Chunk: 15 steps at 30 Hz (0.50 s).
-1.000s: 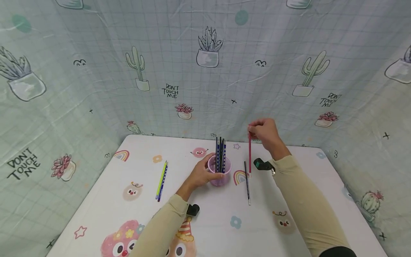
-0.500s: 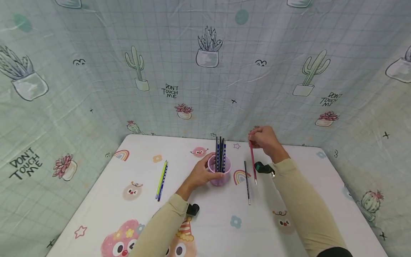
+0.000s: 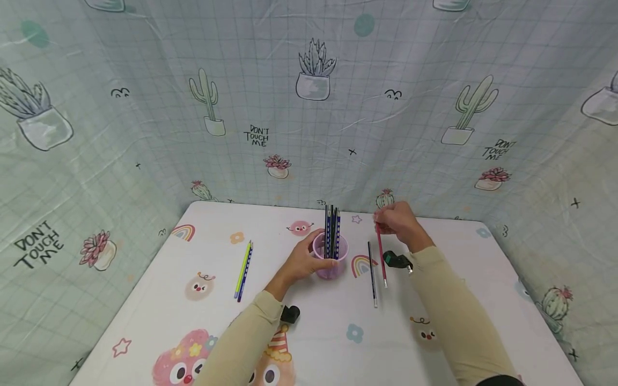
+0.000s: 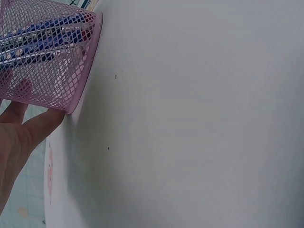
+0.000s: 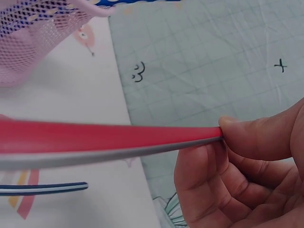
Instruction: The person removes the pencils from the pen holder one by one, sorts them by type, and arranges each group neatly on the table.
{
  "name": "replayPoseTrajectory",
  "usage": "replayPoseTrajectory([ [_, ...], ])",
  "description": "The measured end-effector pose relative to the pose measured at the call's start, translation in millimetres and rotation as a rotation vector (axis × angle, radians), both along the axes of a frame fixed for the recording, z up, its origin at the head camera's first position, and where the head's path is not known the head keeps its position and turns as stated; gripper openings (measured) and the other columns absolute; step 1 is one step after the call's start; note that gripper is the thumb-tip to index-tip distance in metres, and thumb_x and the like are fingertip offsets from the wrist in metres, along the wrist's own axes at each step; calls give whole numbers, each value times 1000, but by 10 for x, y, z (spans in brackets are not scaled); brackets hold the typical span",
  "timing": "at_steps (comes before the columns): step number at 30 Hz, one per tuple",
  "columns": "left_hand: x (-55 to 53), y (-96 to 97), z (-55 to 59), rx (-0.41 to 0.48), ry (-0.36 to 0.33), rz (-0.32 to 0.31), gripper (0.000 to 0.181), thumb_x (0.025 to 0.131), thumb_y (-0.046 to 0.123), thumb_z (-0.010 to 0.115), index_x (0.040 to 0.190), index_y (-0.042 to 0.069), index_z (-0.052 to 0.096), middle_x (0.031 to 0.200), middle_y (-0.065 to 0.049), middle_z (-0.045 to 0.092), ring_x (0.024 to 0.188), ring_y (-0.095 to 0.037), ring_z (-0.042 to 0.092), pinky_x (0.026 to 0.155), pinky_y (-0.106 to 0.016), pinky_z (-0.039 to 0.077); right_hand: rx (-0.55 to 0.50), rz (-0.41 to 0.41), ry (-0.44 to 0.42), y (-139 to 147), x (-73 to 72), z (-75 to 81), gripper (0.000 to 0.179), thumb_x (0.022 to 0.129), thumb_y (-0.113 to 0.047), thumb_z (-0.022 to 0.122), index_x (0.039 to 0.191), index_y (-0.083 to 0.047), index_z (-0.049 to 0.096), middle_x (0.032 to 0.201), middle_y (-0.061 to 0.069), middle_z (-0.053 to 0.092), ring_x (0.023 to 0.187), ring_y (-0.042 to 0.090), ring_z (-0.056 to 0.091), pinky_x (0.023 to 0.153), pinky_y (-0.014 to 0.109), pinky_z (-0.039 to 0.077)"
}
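Observation:
A pink mesh pencil cup (image 3: 330,272) stands near the middle of the table, holding several dark and blue dotted pencils (image 3: 332,230). My left hand (image 3: 301,262) grips the cup around its left side; in the left wrist view its fingers lie against the mesh cup (image 4: 50,92). Thumb and fingers of my right hand (image 3: 401,224) pinch a red pencil (image 3: 381,254) by its far end, its white-tipped end pointing toward me. Whether that end touches the table is unclear. Just left of it lies a dark pencil (image 3: 372,279).
A yellow-green pencil (image 3: 242,273) and a blue dotted pencil (image 3: 246,271) lie side by side left of the cup. The white table (image 3: 309,348) carries printed cartoon figures. A cactus-patterned cloth (image 3: 241,177) hangs behind the table and along both sides.
My right hand has come down and toward me with the red pencil, which now slants beside the dark pencil on its right. My left hand and the cup have stayed put.

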State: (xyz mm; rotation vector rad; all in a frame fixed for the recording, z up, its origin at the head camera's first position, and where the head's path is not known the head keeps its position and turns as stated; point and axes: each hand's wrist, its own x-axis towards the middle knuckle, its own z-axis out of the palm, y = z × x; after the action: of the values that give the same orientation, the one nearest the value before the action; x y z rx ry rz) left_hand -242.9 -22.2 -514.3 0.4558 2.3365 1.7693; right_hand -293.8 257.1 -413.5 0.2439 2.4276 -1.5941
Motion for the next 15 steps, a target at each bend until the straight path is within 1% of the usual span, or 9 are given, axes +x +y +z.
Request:
replayPoseTrajectory([
  [8,18,-3,26,-18,2,5,88,79,23,92,154,27,47,145,-7,63,130,-30,61,116,-54,47,6,-8,-17,16,14,-124,30,101,-9,63,124,11,65,99,12,68,78,17,65,72,25,60],
  [14,31,-1,31,-20,3,3,88,79,24,92,154,27,47,145,-7,63,131,-30,60,116,-55,47,-3,-16,-33,20,46,-205,31,100,-9,64,125,11,65,112,22,70,78,17,65,71,25,60],
  [15,28,1,26,-15,4,2,88,79,23,92,154,27,47,145,-7,63,131,-30,60,116,-55,47,-1,-10,-31,24,52,-217,31,101,-9,64,124,11,65,112,22,70,77,17,66,71,25,60],
])
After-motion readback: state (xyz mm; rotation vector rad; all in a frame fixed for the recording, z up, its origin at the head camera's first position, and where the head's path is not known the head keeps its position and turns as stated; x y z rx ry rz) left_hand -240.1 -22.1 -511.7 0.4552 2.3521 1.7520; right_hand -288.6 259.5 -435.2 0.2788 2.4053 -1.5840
